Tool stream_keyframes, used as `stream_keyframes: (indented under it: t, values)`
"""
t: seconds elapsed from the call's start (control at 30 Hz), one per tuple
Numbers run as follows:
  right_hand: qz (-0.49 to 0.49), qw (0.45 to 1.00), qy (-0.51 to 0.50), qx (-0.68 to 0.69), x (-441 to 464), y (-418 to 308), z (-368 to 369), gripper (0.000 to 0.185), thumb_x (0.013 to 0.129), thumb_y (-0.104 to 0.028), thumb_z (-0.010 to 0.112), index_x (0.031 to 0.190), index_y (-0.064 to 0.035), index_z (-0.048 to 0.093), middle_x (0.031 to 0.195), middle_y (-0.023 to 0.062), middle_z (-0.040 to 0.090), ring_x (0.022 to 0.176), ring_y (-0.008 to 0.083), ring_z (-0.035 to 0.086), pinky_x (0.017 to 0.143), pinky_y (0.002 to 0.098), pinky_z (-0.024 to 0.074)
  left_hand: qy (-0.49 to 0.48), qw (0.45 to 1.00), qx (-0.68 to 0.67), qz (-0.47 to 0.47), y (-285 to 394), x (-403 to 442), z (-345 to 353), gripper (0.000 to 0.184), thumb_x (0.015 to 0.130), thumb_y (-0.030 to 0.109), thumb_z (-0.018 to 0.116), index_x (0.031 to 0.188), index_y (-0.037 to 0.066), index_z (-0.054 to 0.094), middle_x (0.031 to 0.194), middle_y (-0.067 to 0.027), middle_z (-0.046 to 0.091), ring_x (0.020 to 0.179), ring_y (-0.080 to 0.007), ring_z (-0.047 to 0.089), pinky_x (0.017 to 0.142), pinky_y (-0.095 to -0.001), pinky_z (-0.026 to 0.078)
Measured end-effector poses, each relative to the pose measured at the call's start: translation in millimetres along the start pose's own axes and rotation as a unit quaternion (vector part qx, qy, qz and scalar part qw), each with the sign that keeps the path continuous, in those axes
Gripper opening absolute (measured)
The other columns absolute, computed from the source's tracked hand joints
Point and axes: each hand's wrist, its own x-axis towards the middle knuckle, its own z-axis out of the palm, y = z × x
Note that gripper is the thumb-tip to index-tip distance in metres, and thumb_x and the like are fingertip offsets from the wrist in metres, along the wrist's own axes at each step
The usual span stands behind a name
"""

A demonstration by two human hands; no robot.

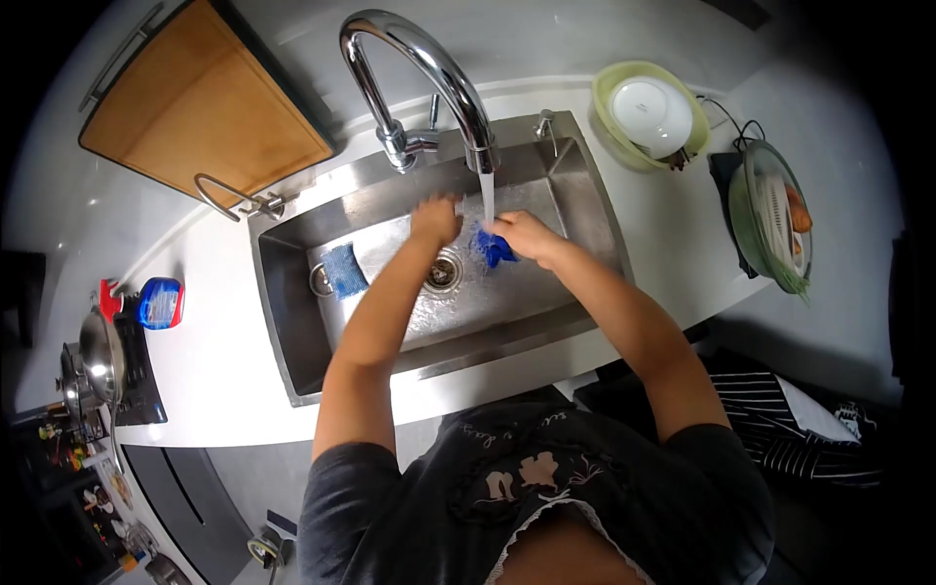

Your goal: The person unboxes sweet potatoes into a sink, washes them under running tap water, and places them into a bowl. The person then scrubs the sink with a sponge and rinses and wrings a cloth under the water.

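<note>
Water runs from the chrome faucet (419,49) into the steel sink (526,302). Beside the stream, my right hand (526,237) has its fingers closed at the water, just above a blue cloth-like item (494,248); whether it grips that item is unclear. My left hand (436,219) is over the back of the basin, left of the stream, its fingers blurred. Below it the drain (443,272) shows. A blue sponge or cloth (343,270) lies at the sink's left side.
A wooden cutting board (205,107) leans at the back left, near a small curved tap (219,200). A blue bottle (160,302) stands left. Right of the sink are a green basin (606,102) with white dishes and a green-rimmed bowl (746,219) with food.
</note>
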Motion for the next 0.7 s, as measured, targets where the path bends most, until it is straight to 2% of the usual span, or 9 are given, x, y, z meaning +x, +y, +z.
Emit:
stream_keyframes:
  t: [0.07, 0.13, 0.2, 0.3, 0.4, 0.47, 0.6, 0.63, 0.7]
  values:
    - [0.030, 0.999, -0.024, 0.021, 0, -7, -6, 0.031, 0.084, -0.028, 0.050, 0.096, -0.0016, 0.061, 0.084, 0.0050, 0.061, 0.074, 0.0139, 0.053, 0.067, 0.0300, 0.0423, -0.029, 0.990, 0.135, 0.014, 21, 27, -43, 0.033, 0.080, 0.023, 0.049, 0.110, 0.011, 0.056, 0.110, -0.0127, 0.055, 0.107, -0.0275, 0.049, 0.088, -0.0410, 0.039]
    - [0.082, 0.995, -0.046, 0.039, -11, -34, -14, 0.033, 0.084, -0.030, 0.049, 0.101, -0.0045, 0.059, 0.091, 0.0045, 0.059, 0.081, 0.0145, 0.053, 0.071, 0.0322, 0.0422, 0.041, 0.992, 0.104, 0.052, 23, 47, -64, 0.032, 0.081, 0.018, 0.043, 0.109, 0.010, 0.056, 0.110, -0.0107, 0.055, 0.111, -0.0262, 0.047, 0.091, -0.0400, 0.036]
    - [0.096, 0.993, -0.043, 0.058, -11, -39, -18, 0.033, 0.083, -0.032, 0.048, 0.106, -0.0105, 0.058, 0.097, 0.0031, 0.057, 0.091, 0.0158, 0.050, 0.080, 0.0383, 0.0411, -0.003, 0.955, 0.279, 0.103, 25, 67, -82, 0.034, 0.085, 0.019, 0.037, 0.113, 0.008, 0.053, 0.116, -0.0106, 0.053, 0.116, -0.0243, 0.042, 0.098, -0.0384, 0.029]
    - [0.098, 0.989, -0.066, 0.089, -18, -51, -25, 0.034, 0.083, -0.033, 0.048, 0.107, -0.0122, 0.057, 0.099, 0.0025, 0.056, 0.094, 0.0169, 0.049, 0.084, 0.0421, 0.0403, 0.039, 0.939, 0.334, 0.068, 19, 101, -87, 0.044, 0.090, 0.024, 0.024, 0.127, 0.004, 0.039, 0.131, -0.0112, 0.041, 0.126, -0.0222, 0.032, 0.106, -0.0345, 0.015]
    - [0.086, 0.989, -0.086, 0.089, -27, -61, -29, 0.034, 0.084, -0.034, 0.048, 0.107, -0.0112, 0.057, 0.100, 0.0028, 0.057, 0.094, 0.0172, 0.051, 0.085, 0.0415, 0.0403, 0.024, 0.906, 0.415, 0.082, 40, 85, -118, 0.044, 0.087, 0.028, 0.034, 0.124, 0.008, 0.045, 0.131, -0.0107, 0.041, 0.127, -0.0204, 0.030, 0.107, -0.0327, 0.015]
    - [0.079, 0.988, -0.095, 0.089, -30, -65, -30, 0.034, 0.085, -0.034, 0.048, 0.107, -0.0088, 0.056, 0.105, 0.0029, 0.057, 0.095, 0.0165, 0.052, 0.085, 0.0392, 0.0406, 0.064, 0.961, 0.261, 0.057, 4, 124, -82, 0.043, 0.086, 0.029, 0.037, 0.123, 0.010, 0.047, 0.132, -0.0101, 0.040, 0.127, -0.0203, 0.029, 0.106, -0.0326, 0.015]
    - [0.059, 0.991, -0.072, 0.099, -33, -62, -36, 0.038, 0.085, -0.037, 0.049, 0.108, -0.0071, 0.055, 0.103, 0.0051, 0.057, 0.095, 0.0172, 0.053, 0.085, 0.0398, 0.0412, 0.186, 0.941, 0.261, 0.109, 10, 102, -97, 0.034, 0.071, 0.022, 0.058, 0.096, -0.002, 0.059, 0.109, -0.0170, 0.052, 0.113, -0.0308, 0.043, 0.102, -0.0384, 0.027]
    - [0.055, 0.991, -0.058, 0.110, -37, -61, -37, 0.040, 0.085, -0.038, 0.050, 0.109, -0.0059, 0.054, 0.104, 0.0066, 0.056, 0.097, 0.0182, 0.052, 0.086, 0.0401, 0.0411, 0.219, 0.923, 0.314, 0.042, 28, 79, -111, 0.042, 0.078, 0.025, 0.053, 0.112, -0.001, 0.050, 0.113, -0.0147, 0.048, 0.115, -0.0278, 0.039, 0.101, -0.0356, 0.028]
    - [0.042, 0.991, -0.030, 0.122, -44, -62, -40, 0.045, 0.084, -0.040, 0.051, 0.111, -0.0044, 0.052, 0.106, 0.0084, 0.055, 0.100, 0.0193, 0.051, 0.086, 0.0402, 0.0412, 0.173, 0.909, 0.378, 0.015, 28, 72, -113, 0.042, 0.083, 0.026, 0.044, 0.118, 0.002, 0.046, 0.122, -0.0147, 0.043, 0.120, -0.0281, 0.035, 0.102, -0.0362, 0.027]
